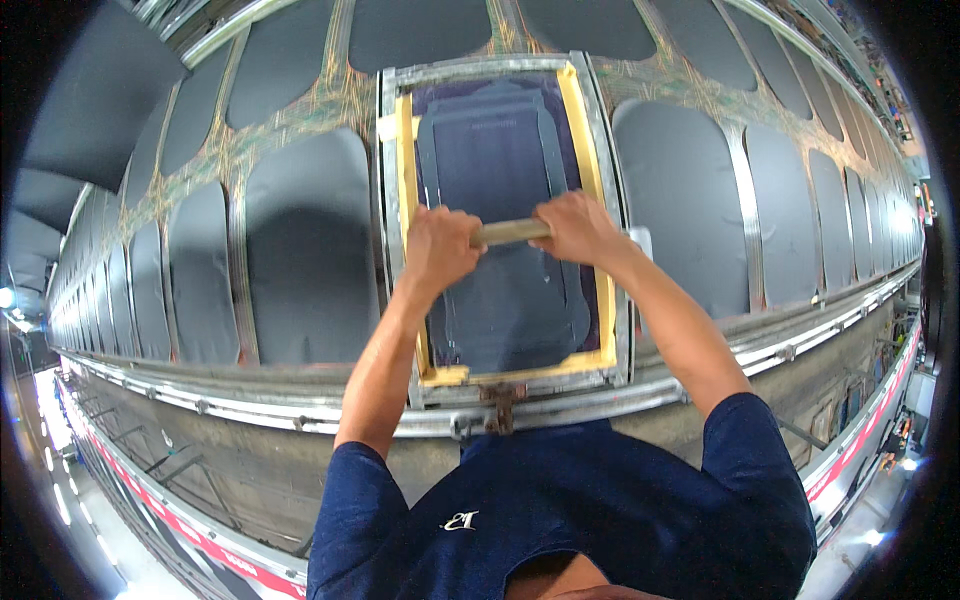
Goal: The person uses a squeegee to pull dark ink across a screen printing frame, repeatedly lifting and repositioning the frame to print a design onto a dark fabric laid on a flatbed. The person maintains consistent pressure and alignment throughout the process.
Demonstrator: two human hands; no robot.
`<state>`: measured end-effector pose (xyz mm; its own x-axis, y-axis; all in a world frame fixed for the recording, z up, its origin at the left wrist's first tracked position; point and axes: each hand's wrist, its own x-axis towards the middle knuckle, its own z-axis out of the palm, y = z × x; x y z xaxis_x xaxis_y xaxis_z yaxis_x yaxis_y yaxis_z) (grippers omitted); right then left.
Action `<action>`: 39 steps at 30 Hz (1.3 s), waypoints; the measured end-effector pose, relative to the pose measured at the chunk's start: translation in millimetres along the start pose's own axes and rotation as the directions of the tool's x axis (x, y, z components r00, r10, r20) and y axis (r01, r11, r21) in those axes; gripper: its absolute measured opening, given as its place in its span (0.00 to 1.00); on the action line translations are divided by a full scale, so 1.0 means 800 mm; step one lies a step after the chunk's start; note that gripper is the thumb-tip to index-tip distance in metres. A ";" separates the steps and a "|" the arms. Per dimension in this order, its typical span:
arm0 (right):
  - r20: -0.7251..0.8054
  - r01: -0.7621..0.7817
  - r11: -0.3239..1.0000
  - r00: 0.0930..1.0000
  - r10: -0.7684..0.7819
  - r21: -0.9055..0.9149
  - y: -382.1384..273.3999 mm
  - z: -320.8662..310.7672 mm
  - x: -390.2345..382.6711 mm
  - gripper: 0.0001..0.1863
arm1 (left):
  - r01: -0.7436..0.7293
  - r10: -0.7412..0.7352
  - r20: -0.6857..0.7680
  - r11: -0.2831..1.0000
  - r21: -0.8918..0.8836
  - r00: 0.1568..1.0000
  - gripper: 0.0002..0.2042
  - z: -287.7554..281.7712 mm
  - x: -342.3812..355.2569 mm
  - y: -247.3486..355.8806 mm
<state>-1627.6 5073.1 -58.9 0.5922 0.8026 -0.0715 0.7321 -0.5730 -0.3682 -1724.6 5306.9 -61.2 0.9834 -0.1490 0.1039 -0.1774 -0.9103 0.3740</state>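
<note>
My left hand and my right hand are both closed round the ends of a squeegee's wooden handle. The squeegee lies across a screen printing frame, about midway along its length. Inside the metal border, yellow tape edges the dark mesh. Dark, wet-looking ink marks outline a rounded panel shape on the mesh. The squeegee's blade is mostly hidden under the handle and my hands.
Rows of black fabric panels lie on a long table, with colour-streaked strips between them. A metal rail runs along the near edge, with a rusty clamp below the frame. A red-and-white strip passes lower left.
</note>
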 end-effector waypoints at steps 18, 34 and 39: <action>0.087 -0.077 0.997 0.993 0.078 -0.014 0.160 -0.078 0.289 0.19 | 0.117 -0.124 0.067 0.989 0.095 0.990 0.21 -0.013 0.288 -0.170; 0.128 -0.123 0.992 0.984 0.127 -0.039 -0.063 0.040 -0.102 0.13 | 0.014 -0.014 -0.012 1.000 0.011 1.000 0.09 0.041 -0.116 0.058; 0.168 -0.095 0.978 0.984 0.064 0.184 -0.091 0.012 -0.154 0.28 | 0.034 -0.027 -0.083 0.995 0.090 0.996 0.11 0.046 -0.177 0.096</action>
<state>-1757.4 5017.3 -32.0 0.5732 0.7805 -0.2493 0.5978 -0.6065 -0.5242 -1875.6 5243.8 -81.1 0.9812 -0.0919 0.1696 -0.1392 -0.9459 0.2931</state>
